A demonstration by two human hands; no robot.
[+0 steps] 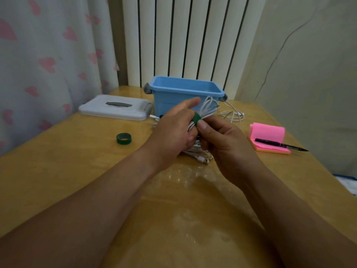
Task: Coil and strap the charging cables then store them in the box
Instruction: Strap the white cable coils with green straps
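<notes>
At table centre: left hand [173, 130] and right hand [222, 138] meet on a coiled white bundle [209, 106] of cable, raised off the table [77, 171], in front of the box [166, 99].
left hand: fingers curled round the bundle's lower half; index finger straight, pointing toward the box.
right hand: thumb pressed on the bundle just below the strap [197, 119], other fingers curled behind it; a pinch.
strap: green, wrapped round the bundle's middle; cable loops fan out above it and overlap the box front in view.
plugs [202, 159]: on white leads below the hands, at table level; cannot tell whether they belong to the bundle.
box: blue, open-topped, grey latch at each end, upright near the table's far edge. Only the inner walls show from this angle; contents cannot be told.
lid [116, 107]: white with grey handle, flat on the table just beside the box, on its left.
loose cable [231, 115]: white, uncoiled, on the table right of the box, outside it.
roll [123, 138]: green strap material, on the table left of the hands, apart from them.
notes [268, 132]: pink pad at the right, top sheets curled up; black pen [280, 145] lies across it.
</notes>
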